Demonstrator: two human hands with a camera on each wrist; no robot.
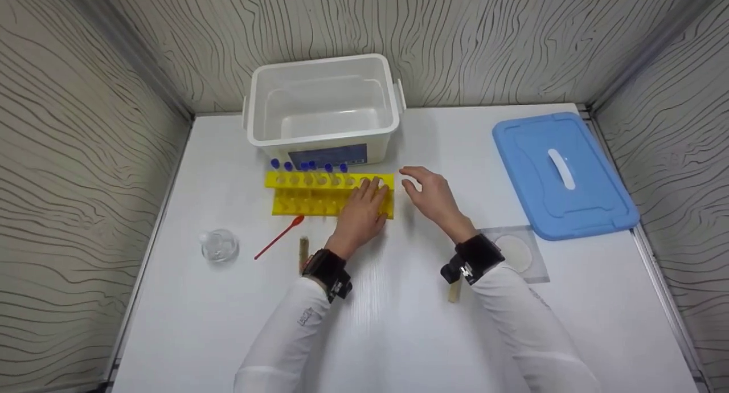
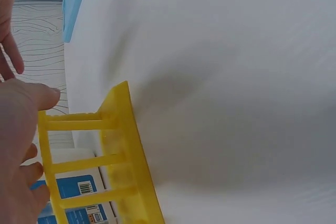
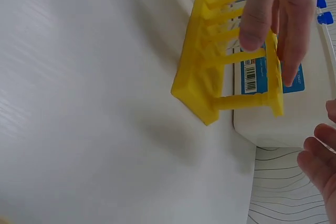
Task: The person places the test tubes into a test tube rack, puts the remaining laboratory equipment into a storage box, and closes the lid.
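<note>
A yellow test tube rack (image 1: pixel 285 205) stands on the white table in front of a storage box, holding several tubes with blue caps (image 1: pixel 328 167). At its right end, my left hand (image 1: pixel 360 213) grips the upper bar. The right wrist view shows that hand's thumb (image 3: pixel 255 24) on the near side and its fingers over the far side. My right hand (image 1: pixel 434 198) hovers just right of the rack, fingers loosely bent, holding nothing. A red spoon (image 1: pixel 279 237) lies in front of the rack.
Behind the rack stands an open white storage box (image 1: pixel 267 145); its blue lid (image 1: pixel 535 171) lies at right. A grey square with a white round centre (image 1: pixel 514 253) sits by my right wrist. A small glass vessel (image 1: pixel 219 246) stands left. Narrow brownish pieces (image 1: pixel 304 249) lie near both wrists.
</note>
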